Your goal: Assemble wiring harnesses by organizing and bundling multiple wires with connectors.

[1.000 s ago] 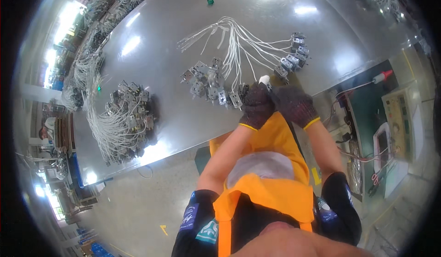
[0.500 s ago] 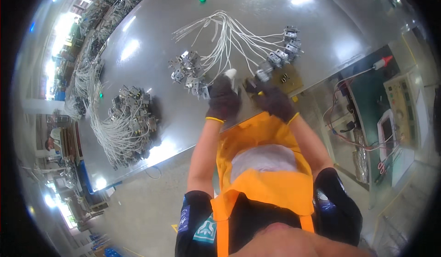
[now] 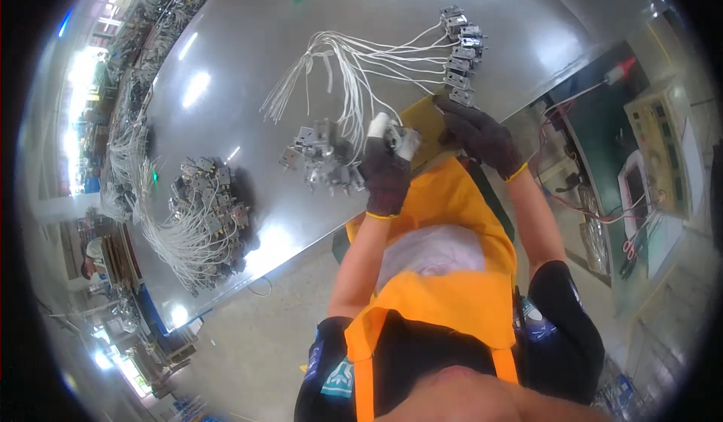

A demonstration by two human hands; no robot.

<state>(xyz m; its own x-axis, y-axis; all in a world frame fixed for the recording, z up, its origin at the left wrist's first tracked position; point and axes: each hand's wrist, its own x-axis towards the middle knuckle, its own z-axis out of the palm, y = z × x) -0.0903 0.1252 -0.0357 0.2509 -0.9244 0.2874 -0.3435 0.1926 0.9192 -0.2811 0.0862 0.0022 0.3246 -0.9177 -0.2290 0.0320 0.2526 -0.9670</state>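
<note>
My left hand (image 3: 388, 173), in a dark glove with a white-covered fingertip, is closed on a small metal switch-like part (image 3: 405, 142) with a white wire. My right hand (image 3: 482, 136), also gloved, has its fingers stretched out beside the lowest piece of a row of wired metal parts (image 3: 461, 64); nothing shows in it. White wires (image 3: 343, 45) run from that row to a loose bundle. A heap of similar metal parts (image 3: 320, 154) lies left of my left hand. Between my hands is a brownish-yellow board (image 3: 428, 117), partly covered by them.
A second pile of wired metal parts (image 3: 211, 211) sits on the grey metal table (image 3: 248, 53) at left. Beyond the right table edge stand a beige instrument box (image 3: 659, 154), red and white leads, and scissors (image 3: 629, 250). More wire bundles line the far left.
My right hand has moved right, away from my left hand. The row has one more part at its near end, and the left hand now shows a metal part in its grip.
</note>
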